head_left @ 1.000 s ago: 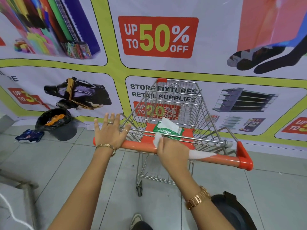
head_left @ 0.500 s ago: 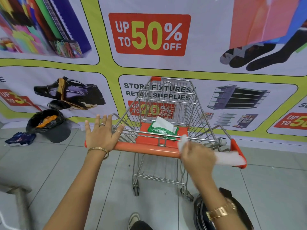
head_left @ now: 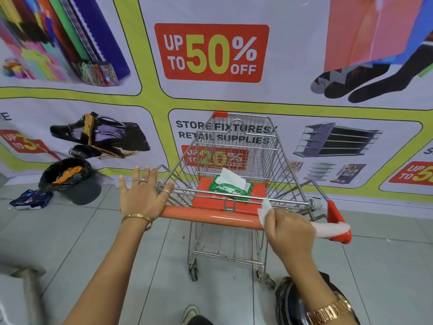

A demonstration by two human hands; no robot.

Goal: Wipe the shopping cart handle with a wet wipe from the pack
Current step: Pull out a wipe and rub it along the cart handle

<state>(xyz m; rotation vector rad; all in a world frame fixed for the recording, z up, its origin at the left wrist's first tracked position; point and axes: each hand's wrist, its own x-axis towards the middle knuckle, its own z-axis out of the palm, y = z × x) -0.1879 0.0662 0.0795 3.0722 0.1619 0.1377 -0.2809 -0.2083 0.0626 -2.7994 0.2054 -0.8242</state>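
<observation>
A wire shopping cart (head_left: 236, 141) stands in front of me with an orange handle (head_left: 210, 215) across its near end. My left hand (head_left: 143, 195) rests flat on the handle's left end, fingers spread. My right hand (head_left: 289, 231) is closed around the handle's right part, pressing a white wet wipe (head_left: 328, 228) against it; the wipe sticks out on both sides of the hand. A green wipes pack (head_left: 230, 187) with a white sheet poking up lies on the cart's orange child seat.
A black bin (head_left: 70, 179) with a bag stands on the floor at left, a blue wrapper (head_left: 30, 199) beside it. A dark round bin (head_left: 295, 301) sits near my right forearm. A printed banner wall (head_left: 215, 52) is right behind the cart. The floor is grey tile.
My right hand slid the wipe along the handle from the middle to the right part. The left hand stayed flat on the left end.
</observation>
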